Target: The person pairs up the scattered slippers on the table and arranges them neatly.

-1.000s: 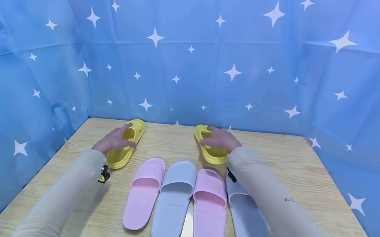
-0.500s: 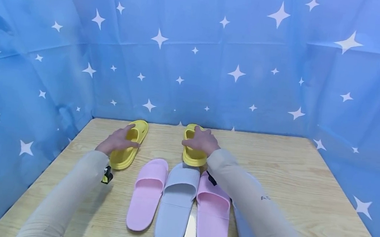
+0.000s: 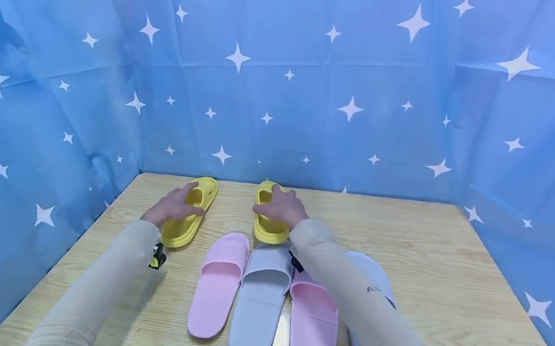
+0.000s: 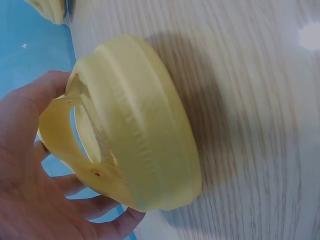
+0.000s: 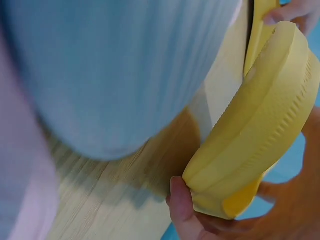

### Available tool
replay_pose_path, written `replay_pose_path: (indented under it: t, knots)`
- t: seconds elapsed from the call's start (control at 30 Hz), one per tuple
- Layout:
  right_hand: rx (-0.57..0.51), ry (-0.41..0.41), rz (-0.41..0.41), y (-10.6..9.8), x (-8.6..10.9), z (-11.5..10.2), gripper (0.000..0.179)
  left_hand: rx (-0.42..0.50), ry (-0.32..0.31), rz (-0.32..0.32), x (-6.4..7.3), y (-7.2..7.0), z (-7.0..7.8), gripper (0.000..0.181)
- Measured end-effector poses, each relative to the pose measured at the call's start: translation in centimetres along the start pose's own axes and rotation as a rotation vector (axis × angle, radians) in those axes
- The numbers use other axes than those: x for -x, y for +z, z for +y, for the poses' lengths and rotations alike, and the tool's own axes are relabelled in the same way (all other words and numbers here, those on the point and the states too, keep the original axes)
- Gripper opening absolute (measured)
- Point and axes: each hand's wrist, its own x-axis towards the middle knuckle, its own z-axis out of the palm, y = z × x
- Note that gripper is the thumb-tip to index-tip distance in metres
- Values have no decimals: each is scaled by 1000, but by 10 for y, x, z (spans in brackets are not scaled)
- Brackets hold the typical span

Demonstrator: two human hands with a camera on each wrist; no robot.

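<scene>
Each hand's point(image 3: 173, 207) point(image 3: 281, 206) half-curled fingers point(image 4: 95, 206) grip one yellow clog point(image 3: 181, 233) point(image 3: 271, 232), near two pink slippers point(image 3: 211, 305) point(image 3: 312, 337), seemingly two blue ones point(image 3: 255, 324) point(image 3: 370, 268).

On the surface point(image 3: 447, 306), from nine to three o'clock, run a first slipper point(image 3: 213, 303), second slipper point(image 3: 255, 322), third slipper point(image 3: 311, 331) and fourth slipper point(image 3: 374, 267). The left clog point(image 3: 187, 226) is at eleven o'clock from the first slipper, the right clog point(image 3: 270, 233) at twelve from the second. Behind hangs a curtain point(image 3: 286, 100).
</scene>
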Motion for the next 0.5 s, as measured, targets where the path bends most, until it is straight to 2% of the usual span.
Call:
replay_pose_path:
  t: [0.27,0.5]
  knots:
    - [-60,-21,-49,4,-2,-18,98,-2,-46,-13,1,-3,-4,95]
    - [-42,-13,-115,4,-7,-25,98,-2,-68,-22,1,-5,-8,97]
